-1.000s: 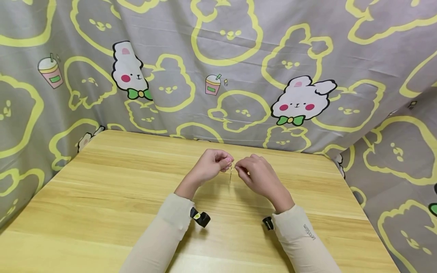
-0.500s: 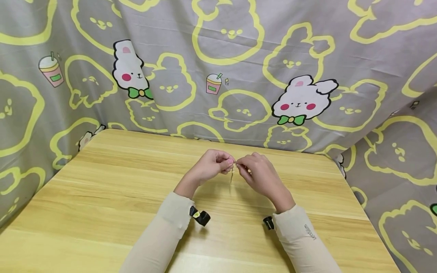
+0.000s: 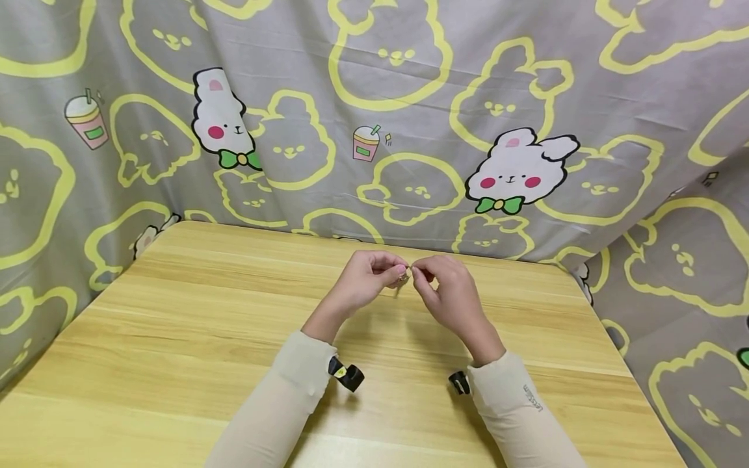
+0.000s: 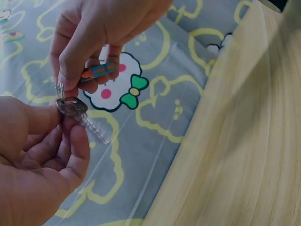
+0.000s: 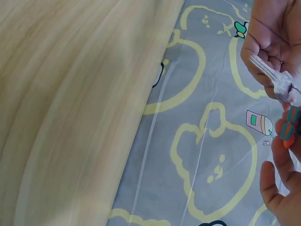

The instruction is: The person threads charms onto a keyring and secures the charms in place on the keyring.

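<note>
In the head view my left hand (image 3: 365, 281) and right hand (image 3: 449, 286) meet fingertip to fingertip above the table. The left wrist view shows a metal key (image 4: 73, 107), its toothed blade slanting down to the right, with the left thumb and fingers pinching its head. A small metal key ring (image 4: 59, 90) passes through the head, and the right thumb and forefinger pinch that ring. Partly hidden under the right fingers is a small orange and blue striped piece (image 4: 99, 70). The same key (image 5: 282, 85) and striped piece (image 5: 290, 123) appear at the right wrist view's edge.
A wood-grain table (image 3: 246, 312) lies beneath both hands. Grey curtains (image 3: 316, 78) printed with yellow outlines and rabbits hang at its back and sides. Black straps with camera mounts (image 3: 349, 377) sit at both sleeve cuffs.
The key hung lower between the hands before; now it sits up close to the left fingertips. Both hands have risen slightly, and the right has shifted a little to the right.
</note>
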A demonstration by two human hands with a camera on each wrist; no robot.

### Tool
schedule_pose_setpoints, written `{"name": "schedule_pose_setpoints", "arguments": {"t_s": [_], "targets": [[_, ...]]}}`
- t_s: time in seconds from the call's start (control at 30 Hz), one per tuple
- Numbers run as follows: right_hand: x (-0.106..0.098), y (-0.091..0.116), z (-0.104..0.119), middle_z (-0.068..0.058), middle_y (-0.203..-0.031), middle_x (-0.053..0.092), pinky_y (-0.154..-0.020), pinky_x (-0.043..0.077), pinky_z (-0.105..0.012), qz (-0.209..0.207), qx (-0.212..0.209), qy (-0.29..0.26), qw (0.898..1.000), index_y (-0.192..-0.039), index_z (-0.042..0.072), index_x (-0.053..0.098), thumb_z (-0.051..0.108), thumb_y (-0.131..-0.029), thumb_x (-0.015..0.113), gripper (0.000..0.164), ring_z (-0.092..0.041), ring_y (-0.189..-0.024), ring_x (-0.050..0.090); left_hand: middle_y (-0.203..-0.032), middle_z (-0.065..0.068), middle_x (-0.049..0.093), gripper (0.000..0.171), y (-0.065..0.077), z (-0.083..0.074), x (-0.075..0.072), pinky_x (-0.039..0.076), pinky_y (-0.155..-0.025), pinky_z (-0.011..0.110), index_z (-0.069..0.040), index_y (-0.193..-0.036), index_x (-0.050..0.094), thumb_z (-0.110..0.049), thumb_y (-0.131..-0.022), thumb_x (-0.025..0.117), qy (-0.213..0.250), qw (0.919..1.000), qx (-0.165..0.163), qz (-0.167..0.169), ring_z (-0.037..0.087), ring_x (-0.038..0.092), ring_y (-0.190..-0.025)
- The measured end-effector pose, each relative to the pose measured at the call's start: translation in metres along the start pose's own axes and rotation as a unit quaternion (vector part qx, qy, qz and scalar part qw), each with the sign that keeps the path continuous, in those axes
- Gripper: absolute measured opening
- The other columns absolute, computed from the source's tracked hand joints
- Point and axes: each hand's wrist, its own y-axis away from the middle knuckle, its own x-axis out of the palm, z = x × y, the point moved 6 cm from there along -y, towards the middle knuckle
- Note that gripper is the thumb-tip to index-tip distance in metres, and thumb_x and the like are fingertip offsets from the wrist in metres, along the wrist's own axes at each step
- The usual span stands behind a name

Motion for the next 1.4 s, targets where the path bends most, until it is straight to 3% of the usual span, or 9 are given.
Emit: {"name": "schedule_pose_setpoints", "arguments": {"t_s": [0.27, 0.4, 0.57, 0.67, 0.83, 0.9, 1.0, 1.13, 1.4], "targets": [[0.001, 0.0, 0.0, 0.0, -0.085, 0.071, -0.073, 0.048, -0.038, 0.044, 0.011, 0.008, 0.999, -0.097, 0.007, 0.077, 0.011, -0.098, 0.069, 0.01, -0.017, -0.078, 0.059, -0.09, 0.003, 0.074, 0.014, 0.001, -0.002, -0.001, 0.056, -0.073, 0.031, -0.005, -0.102, 0.077, -0.013, -0.101, 0.066, -0.052, 0.9982, 0.026, -0.015, 0.018, 0.066, -0.081], [-0.002, -0.002, 0.003, -0.001, -0.081, 0.07, -0.07, 0.048, -0.037, 0.011, 0.0, 0.01, 1.0, -0.094, 0.007, 0.077, 0.009, -0.098, 0.067, 0.01, -0.017, -0.075, 0.06, -0.088, 0.0, 0.073, 0.015, 0.003, -0.01, -0.003, 0.052, -0.066, 0.029, -0.01, -0.103, 0.078, -0.02, -0.102, 0.066, -0.098, 0.9923, 0.053, -0.053, 0.017, 0.064, -0.076], [-0.012, -0.005, 0.007, -0.005, -0.077, 0.069, -0.065, 0.046, -0.037, -0.054, -0.007, 0.029, 0.998, -0.09, 0.004, 0.075, 0.008, -0.096, 0.067, 0.01, -0.021, -0.07, 0.059, -0.088, -0.002, 0.073, 0.02, 0.007, -0.027, -0.002, 0.052, -0.064, 0.029, -0.011, -0.102, 0.078, -0.028, -0.102, 0.067, -0.131, 0.98, 0.129, -0.076, 0.017, 0.065, -0.073], [-0.015, -0.005, 0.007, -0.007, -0.077, 0.069, -0.065, 0.044, -0.037, -0.071, -0.002, 0.033, 0.997, -0.09, 0.003, 0.075, 0.007, -0.096, 0.067, 0.011, -0.024, -0.069, 0.059, -0.093, -0.003, 0.074, 0.018, 0.01, -0.035, 0.001, 0.056, -0.07, 0.029, -0.011, -0.101, 0.079, -0.026, -0.1, 0.07, -0.155, 0.9687, 0.182, -0.066, 0.012, 0.068, -0.079], [-0.017, -0.005, 0.008, -0.007, -0.077, 0.069, -0.065, 0.042, -0.036, -0.074, -0.001, 0.033, 0.997, -0.091, 0.003, 0.076, 0.007, -0.096, 0.067, 0.011, -0.025, -0.069, 0.059, -0.088, -0.001, 0.069, 0.011, 0.014, -0.045, 0.008, 0.055, -0.073, 0.026, -0.008, -0.097, 0.076, -0.016, -0.099, 0.069, -0.227, 0.9359, 0.264, -0.053, 0.009, 0.064, -0.08], [-0.017, -0.005, 0.009, -0.007, -0.077, 0.069, -0.064, 0.042, -0.036, -0.074, -0.002, 0.032, 0.997, -0.091, 0.003, 0.076, 0.007, -0.096, 0.067, 0.011, -0.025, -0.07, 0.06, -0.084, 0.0, 0.065, 0.01, 0.014, -0.047, 0.01, 0.052, -0.072, 0.026, -0.006, -0.096, 0.073, -0.012, -0.1, 0.066, -0.247, 0.9261, 0.282, -0.046, 0.01, 0.06, -0.077], [-0.017, -0.005, 0.009, -0.006, -0.077, 0.069, -0.064, 0.042, -0.036, -0.073, -0.003, 0.03, 0.997, -0.091, 0.004, 0.075, 0.007, -0.096, 0.067, 0.01, -0.025, -0.07, 0.06, -0.082, 0.002, 0.061, 0.008, 0.015, -0.049, 0.012, 0.049, -0.07, 0.027, -0.006, -0.096, 0.069, -0.01, -0.101, 0.064, -0.258, 0.9207, 0.291, -0.037, 0.012, 0.055, -0.075], [-0.016, -0.004, 0.008, -0.006, -0.077, 0.069, -0.065, 0.043, -0.036, -0.069, 0.001, 0.025, 0.997, -0.09, 0.004, 0.075, 0.006, -0.095, 0.068, 0.009, -0.026, -0.07, 0.06, -0.083, 0.004, 0.062, 0.007, 0.013, -0.046, 0.011, 0.05, -0.072, 0.028, -0.006, -0.096, 0.067, -0.009, -0.101, 0.062, -0.249, 0.9266, 0.279, -0.036, 0.012, 0.055, -0.074], [-0.015, -0.003, 0.0, -0.005, -0.078, 0.068, -0.068, 0.05, -0.035, -0.054, 0.03, -0.037, 0.997, -0.091, 0.003, 0.076, 0.006, -0.097, 0.068, 0.01, -0.019, -0.072, 0.061, -0.093, 0.001, 0.071, 0.014, 0.007, -0.032, 0.006, 0.053, -0.076, 0.032, -0.01, -0.1, 0.069, -0.016, -0.103, 0.058, -0.131, 0.971, 0.199, -0.023, 0.012, 0.064, -0.085]]}}
